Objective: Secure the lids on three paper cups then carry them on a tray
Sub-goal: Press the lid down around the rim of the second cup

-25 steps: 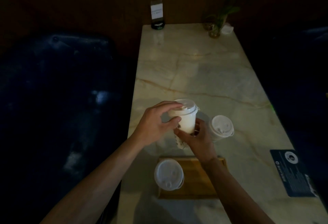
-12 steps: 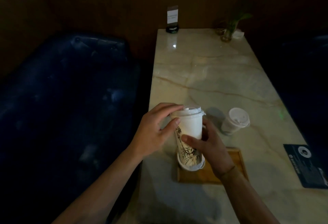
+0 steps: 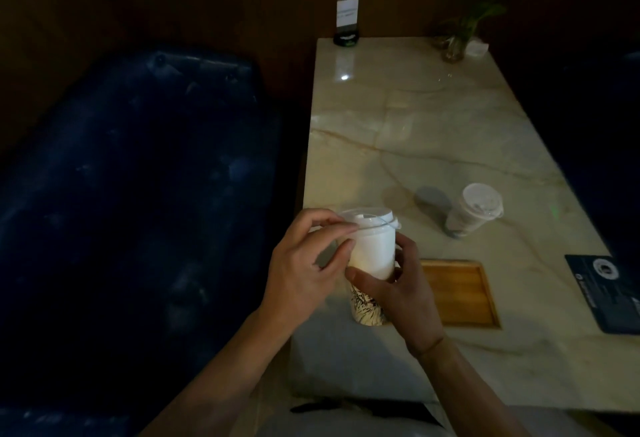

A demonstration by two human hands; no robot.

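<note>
Gripping the paper cup (image 3: 372,256) mid-body, the right hand (image 3: 401,293) steadies it left of the wooden tray (image 3: 457,293) while the left hand (image 3: 304,270) apparently pinches its lid (image 3: 369,220) over the marble table (image 3: 433,131).

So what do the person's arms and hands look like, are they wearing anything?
Both arms are bare, with no sleeves in view as far up as the picture shows. The left hand shows no ring, watch or glove. The right hand is also ungloved, and a thin band circles its wrist. The dim light hides finer details.
</note>
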